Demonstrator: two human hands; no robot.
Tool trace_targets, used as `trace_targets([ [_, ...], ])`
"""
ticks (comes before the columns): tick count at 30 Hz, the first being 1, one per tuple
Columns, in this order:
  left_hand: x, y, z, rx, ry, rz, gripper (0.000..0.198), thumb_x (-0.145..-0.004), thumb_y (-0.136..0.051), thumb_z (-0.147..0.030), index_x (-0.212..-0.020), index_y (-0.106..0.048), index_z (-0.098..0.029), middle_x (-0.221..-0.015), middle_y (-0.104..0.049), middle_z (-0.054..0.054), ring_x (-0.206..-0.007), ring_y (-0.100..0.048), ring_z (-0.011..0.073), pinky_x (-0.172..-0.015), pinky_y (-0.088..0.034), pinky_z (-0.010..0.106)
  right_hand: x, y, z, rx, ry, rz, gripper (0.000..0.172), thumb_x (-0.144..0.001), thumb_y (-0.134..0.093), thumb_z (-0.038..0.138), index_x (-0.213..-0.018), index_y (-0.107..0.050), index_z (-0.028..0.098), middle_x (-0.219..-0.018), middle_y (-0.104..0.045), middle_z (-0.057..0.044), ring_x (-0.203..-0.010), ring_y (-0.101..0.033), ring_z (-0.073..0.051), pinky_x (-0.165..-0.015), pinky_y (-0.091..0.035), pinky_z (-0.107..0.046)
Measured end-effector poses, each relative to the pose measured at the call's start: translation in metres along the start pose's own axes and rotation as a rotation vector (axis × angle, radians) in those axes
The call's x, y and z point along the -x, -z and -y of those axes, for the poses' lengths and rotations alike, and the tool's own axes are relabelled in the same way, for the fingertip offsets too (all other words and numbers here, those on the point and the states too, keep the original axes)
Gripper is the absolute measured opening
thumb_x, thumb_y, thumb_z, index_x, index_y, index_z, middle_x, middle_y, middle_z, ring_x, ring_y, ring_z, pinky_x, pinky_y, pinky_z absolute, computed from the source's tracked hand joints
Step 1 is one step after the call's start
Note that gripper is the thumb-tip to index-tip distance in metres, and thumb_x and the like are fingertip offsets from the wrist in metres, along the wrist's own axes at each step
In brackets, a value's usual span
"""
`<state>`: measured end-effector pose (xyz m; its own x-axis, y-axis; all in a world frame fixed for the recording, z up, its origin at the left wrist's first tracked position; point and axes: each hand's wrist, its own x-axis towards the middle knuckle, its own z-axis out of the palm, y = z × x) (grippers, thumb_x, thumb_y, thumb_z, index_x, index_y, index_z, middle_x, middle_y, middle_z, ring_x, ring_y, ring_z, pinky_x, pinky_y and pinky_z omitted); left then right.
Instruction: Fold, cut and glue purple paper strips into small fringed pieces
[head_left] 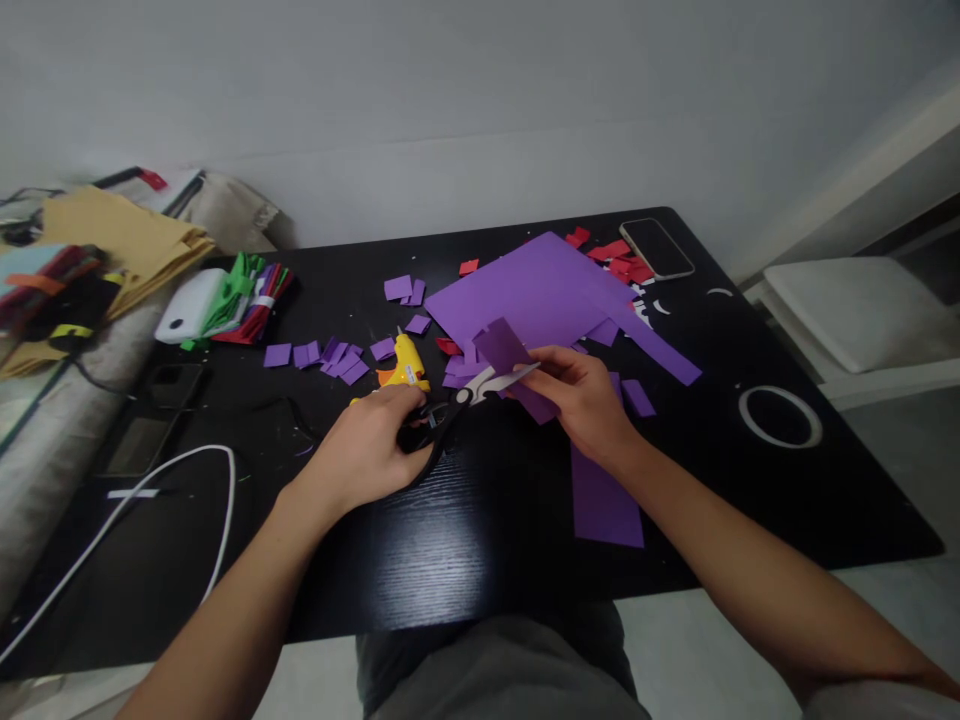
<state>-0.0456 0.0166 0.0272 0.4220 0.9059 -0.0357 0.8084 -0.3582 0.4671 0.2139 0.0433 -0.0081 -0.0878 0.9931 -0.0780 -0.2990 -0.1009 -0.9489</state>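
My left hand (371, 445) is wrapped round the black handles of a pair of scissors (463, 396), whose blades stand apart and point right. Between the fingers of my right hand (589, 400) is a purple paper strip (501, 345), held up at the scissors' blades; whether they touch it I cannot tell. Just beyond the left hand lies a yellow glue gun (407, 362). A large purple sheet (517, 290) is spread behind both hands, and another purple piece (607, 500) sits below the right wrist. Small purple rectangles (349, 362) are scattered to the left.
Red paper scraps (628, 265) and a phone (657, 248) lie at the back right of the black table (487, 540). A roll of tape (780, 416) rests on the right. Bundled coloured felt (247, 300) and a white cable (229, 500) are on the left.
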Motion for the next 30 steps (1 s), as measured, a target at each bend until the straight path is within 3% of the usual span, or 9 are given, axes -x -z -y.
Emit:
trace_targets([
  [20,-0.0007,0.0002,-0.0005,-0.012,-0.015,0.003,0.012,-0.086,-0.059,-0.029,-0.080,-0.053,-0.022,-0.080,-0.065,0.005,-0.070,-0.060,0.0207,-0.066,-0.042,0.031,0.0033,-0.0014,0.0044,0.050,-0.017,-0.008,0.018,-0.076,-0.091,0.035,-0.091,-0.084,0.027,-0.098,-0.083,-0.002,-0.099,-0.078,-0.025,-0.097,-0.060,-0.041],
  [30,-0.0009,-0.0004,0.0005,-0.022,0.024,0.033,0.015,-0.090,-0.058,-0.032,-0.079,-0.057,-0.020,-0.078,-0.066,0.005,-0.069,-0.060,0.0206,-0.067,-0.040,0.031,0.0028,-0.0022,0.0047,0.059,-0.001,-0.024,0.016,-0.075,-0.092,0.035,-0.088,-0.085,0.028,-0.091,-0.083,-0.001,-0.090,-0.078,-0.022,-0.095,-0.060,-0.040],
])
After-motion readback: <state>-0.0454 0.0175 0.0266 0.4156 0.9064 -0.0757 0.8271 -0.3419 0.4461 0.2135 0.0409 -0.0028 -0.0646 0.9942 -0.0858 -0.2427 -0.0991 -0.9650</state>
